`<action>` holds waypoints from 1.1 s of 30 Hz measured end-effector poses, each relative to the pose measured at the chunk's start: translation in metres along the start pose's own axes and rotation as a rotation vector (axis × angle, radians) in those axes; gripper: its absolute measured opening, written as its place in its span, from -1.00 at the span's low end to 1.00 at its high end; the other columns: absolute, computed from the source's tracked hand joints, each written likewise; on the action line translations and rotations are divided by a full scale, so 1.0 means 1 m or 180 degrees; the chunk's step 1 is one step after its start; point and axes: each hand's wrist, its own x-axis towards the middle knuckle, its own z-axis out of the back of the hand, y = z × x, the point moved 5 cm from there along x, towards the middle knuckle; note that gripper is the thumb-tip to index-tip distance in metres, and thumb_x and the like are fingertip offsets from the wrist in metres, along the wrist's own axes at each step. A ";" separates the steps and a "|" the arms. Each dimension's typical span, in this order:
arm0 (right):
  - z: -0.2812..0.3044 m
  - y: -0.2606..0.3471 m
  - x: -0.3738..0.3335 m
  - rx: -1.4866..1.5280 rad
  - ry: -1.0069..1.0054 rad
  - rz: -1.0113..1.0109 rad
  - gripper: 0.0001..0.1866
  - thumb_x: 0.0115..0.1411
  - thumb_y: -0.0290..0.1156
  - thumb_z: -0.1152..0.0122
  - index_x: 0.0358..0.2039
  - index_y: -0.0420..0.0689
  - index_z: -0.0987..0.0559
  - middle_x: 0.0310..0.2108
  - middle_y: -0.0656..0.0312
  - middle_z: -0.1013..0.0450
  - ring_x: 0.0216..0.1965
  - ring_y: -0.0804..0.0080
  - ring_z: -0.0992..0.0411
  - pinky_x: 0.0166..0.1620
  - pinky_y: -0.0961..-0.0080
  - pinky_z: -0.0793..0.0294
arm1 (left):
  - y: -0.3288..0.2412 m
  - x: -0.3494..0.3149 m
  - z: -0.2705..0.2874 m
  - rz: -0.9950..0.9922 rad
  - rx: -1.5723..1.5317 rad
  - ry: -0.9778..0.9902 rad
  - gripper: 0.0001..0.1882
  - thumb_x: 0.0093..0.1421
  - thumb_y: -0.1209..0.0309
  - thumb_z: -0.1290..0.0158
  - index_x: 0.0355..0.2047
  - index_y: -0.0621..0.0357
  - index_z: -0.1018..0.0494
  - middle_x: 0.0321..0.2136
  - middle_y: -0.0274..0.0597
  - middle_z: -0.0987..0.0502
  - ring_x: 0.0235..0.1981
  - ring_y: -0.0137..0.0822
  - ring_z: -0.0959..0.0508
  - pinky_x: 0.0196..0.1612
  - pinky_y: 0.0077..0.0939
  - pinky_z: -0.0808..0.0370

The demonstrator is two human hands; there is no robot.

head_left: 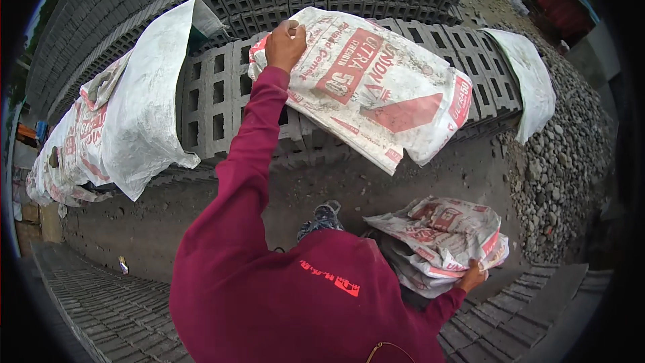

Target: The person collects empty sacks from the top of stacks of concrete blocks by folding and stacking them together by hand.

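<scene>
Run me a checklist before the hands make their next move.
1. Left hand on the red-and-white cement sack: ok, gripping its upper left edge.
2. Right hand on the folded sack bundle: ok, gripping its lower right edge.
3. Sack and bundle apart: ok, ground shows between.
4. Sack's underside intact: cannot tell, hidden.
5. Hollow concrete blocks left of the sack covered: not ok, openings show.

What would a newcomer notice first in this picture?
Probably the large white-and-red sack at upper center, spread over a row of hollow gray blocks, with the left hand gripping its upper left end. Next might be the crumpled bundle of similar sacks at lower right, held by the right hand. The maroon top filling the lower middle also stands out.
</scene>
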 end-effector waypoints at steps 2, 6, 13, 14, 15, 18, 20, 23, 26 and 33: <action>0.012 -0.002 0.004 -0.0276 -0.0347 0.0047 -0.69 -0.13 -0.63 -0.18 -0.28 -0.39 -0.50 -0.38 0.16 -0.46 -0.39 0.35 -0.43 -0.25 0.41 -0.42 | 0.071 0.067 -0.019 0.0350 0.1478 0.0408 -0.42 0.09 0.06 -0.08 -0.03 0.30 -0.47 -0.08 0.23 -0.50 0.00 0.11 -0.49 0.08 -0.19 -0.39; 0.022 0.008 0.002 -0.0133 -0.0268 -0.0064 -0.51 -0.09 -0.56 -0.20 -0.08 -0.44 -0.40 -0.19 0.07 -0.45 -0.25 0.28 -0.42 -0.10 0.40 -0.39 | 0.157 0.116 -0.068 0.0838 0.2039 0.1468 -0.27 -0.03 -0.09 -0.21 -0.18 0.44 -0.48 -0.20 0.19 -0.56 -0.12 0.01 -0.57 -0.06 -0.26 -0.44; 0.011 0.004 0.009 -0.0454 -0.0819 -0.0064 -0.63 -0.14 -0.38 -0.29 -0.31 -0.35 -0.59 -0.38 0.10 -0.55 -0.37 0.31 -0.49 -0.21 0.37 -0.43 | 0.142 0.136 -0.036 0.1186 -0.1122 0.2381 -0.80 0.14 0.36 -0.15 -0.37 0.29 -0.53 -0.47 -0.35 -0.53 -0.52 -0.54 -0.45 -0.42 -0.62 -0.38; 0.015 0.014 0.003 -0.0294 -0.0866 -0.0061 -0.62 -0.15 -0.38 -0.29 -0.31 -0.37 -0.59 -0.38 0.09 -0.55 -0.37 0.30 -0.49 -0.22 0.38 -0.43 | 0.090 0.126 -0.053 0.1061 -0.1749 0.2483 -0.77 0.22 0.34 -0.11 -0.27 0.30 -0.50 -0.38 -0.32 -0.55 -0.45 -0.55 -0.47 -0.34 -0.63 -0.40; 0.023 0.009 0.010 -0.0237 -0.0956 -0.0160 -0.62 -0.14 -0.38 -0.29 -0.33 -0.40 -0.58 -0.38 0.07 -0.54 -0.37 0.30 -0.49 -0.23 0.38 -0.43 | 0.017 0.110 -0.054 0.0605 -0.1682 0.2745 -0.75 0.26 0.31 -0.07 -0.24 0.28 -0.47 -0.33 -0.30 -0.55 -0.39 -0.56 -0.48 -0.29 -0.63 -0.41; 0.026 0.012 0.055 -0.0180 -0.0854 -0.0227 -0.67 -0.13 -0.38 -0.28 -0.38 -0.39 -0.57 -0.42 0.09 -0.54 -0.40 0.32 -0.48 -0.25 0.39 -0.43 | -0.178 0.034 -0.039 -0.0077 -0.2049 0.2931 -0.79 0.29 0.32 -0.03 -0.27 0.24 -0.46 -0.39 -0.33 -0.53 -0.41 -0.60 -0.46 -0.32 -0.67 -0.39; 0.019 0.011 0.086 -0.0204 -0.0694 -0.0255 -0.67 -0.13 -0.39 -0.28 -0.38 -0.38 -0.58 -0.41 0.10 -0.55 -0.40 0.33 -0.49 -0.25 0.39 -0.43 | -0.274 -0.007 -0.053 -0.0692 -0.2268 0.3032 -0.80 0.30 0.34 0.00 -0.27 0.26 -0.45 -0.39 -0.32 -0.53 -0.42 -0.62 -0.46 -0.34 -0.70 -0.37; 0.009 0.021 0.127 -0.0057 -0.0601 -0.0125 -0.69 -0.13 -0.39 -0.28 -0.37 -0.35 -0.59 -0.42 0.11 -0.56 -0.39 0.33 -0.50 -0.25 0.39 -0.43 | -0.395 -0.053 -0.092 -0.1484 -0.2237 0.3484 -0.79 0.30 0.37 0.02 -0.21 0.29 -0.45 -0.36 -0.28 -0.54 -0.40 -0.61 -0.49 -0.33 -0.74 -0.40; 0.010 0.049 0.156 -0.0304 -0.0718 -0.0190 -0.70 -0.14 -0.38 -0.28 -0.38 -0.31 -0.60 -0.44 0.07 -0.57 -0.40 0.25 -0.53 -0.24 0.37 -0.45 | -0.507 -0.087 -0.178 -0.1670 -0.2439 0.3885 -0.72 0.28 0.35 -0.02 -0.12 0.30 -0.45 -0.34 -0.24 -0.57 -0.42 -0.58 -0.57 -0.32 -0.73 -0.51; 0.013 0.100 0.264 -0.0730 -0.0823 -0.0234 -0.71 -0.18 -0.27 -0.26 -0.50 -0.25 -0.60 -0.50 0.00 -0.55 -0.43 0.13 -0.54 -0.26 0.29 -0.46 | -0.687 -0.197 -0.395 -0.2026 -0.2938 0.5342 -0.74 0.23 0.28 -0.11 -0.21 0.21 -0.52 -0.40 -0.41 -0.55 -0.43 -0.65 -0.52 -0.33 -0.79 -0.45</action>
